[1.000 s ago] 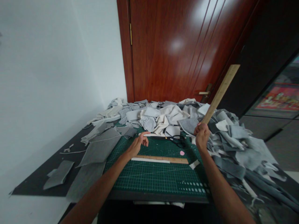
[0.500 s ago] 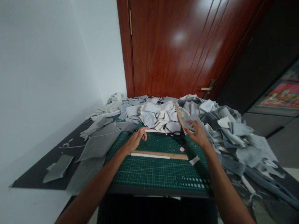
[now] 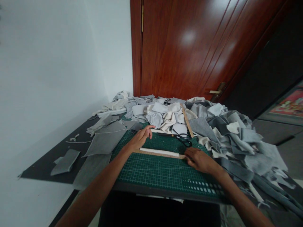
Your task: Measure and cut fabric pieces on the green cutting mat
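Observation:
My left hand hovers over the left part of the green cutting mat, index finger stretched out and fingers apart, with nothing visible in it. A narrow white strip lies just beyond its fingertips. My right hand is low on the mat, its fingers curled around the right end of a wooden ruler. Along the ruler lies a rolled white fabric strip. Black scissors rest behind my right hand, beside a second wooden ruler that leans on the cloth.
Grey and white fabric scraps are heaped along the back. More cloth covers the right side. Flat grey pieces and a folded one lie left on the dark table. A wall and a wooden door stand behind.
My right hand has come down from beside the rear ruler to the front ruler's right end. The rolled strip has shifted away from me. The pink piece and small white scrap are now out of sight.

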`<control>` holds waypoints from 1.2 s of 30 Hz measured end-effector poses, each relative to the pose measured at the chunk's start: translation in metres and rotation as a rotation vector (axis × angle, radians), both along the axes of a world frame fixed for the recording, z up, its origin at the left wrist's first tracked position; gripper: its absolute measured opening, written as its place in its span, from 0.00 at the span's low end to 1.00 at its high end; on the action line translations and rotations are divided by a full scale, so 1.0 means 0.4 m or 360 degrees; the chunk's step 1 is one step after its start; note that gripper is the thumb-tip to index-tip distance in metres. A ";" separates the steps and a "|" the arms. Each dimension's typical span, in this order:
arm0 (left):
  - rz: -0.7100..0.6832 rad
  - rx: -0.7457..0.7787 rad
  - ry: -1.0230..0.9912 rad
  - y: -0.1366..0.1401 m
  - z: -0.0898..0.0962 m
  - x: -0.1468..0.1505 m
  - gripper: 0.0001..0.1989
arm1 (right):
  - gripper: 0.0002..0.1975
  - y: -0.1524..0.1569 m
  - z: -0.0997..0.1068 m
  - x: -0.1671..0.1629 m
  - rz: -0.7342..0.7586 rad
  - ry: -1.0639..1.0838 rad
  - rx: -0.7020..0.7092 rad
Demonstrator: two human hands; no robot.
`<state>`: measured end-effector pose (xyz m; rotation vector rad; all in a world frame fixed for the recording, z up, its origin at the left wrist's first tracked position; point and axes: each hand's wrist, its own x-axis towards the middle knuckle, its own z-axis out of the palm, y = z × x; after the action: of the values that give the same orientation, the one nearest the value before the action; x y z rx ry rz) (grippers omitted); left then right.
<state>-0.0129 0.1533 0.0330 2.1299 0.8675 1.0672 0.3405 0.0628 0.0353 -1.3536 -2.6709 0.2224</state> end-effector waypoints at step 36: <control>0.0429 0.0006 -0.0128 0.073 -0.035 -0.065 0.33 | 0.26 0.211 0.114 0.035 -0.0724 0.2175 0.1116</control>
<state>-0.0388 0.1823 0.0188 1.9966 1.1374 1.2794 0.3547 0.1471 0.0809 -0.9337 -1.1078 0.0738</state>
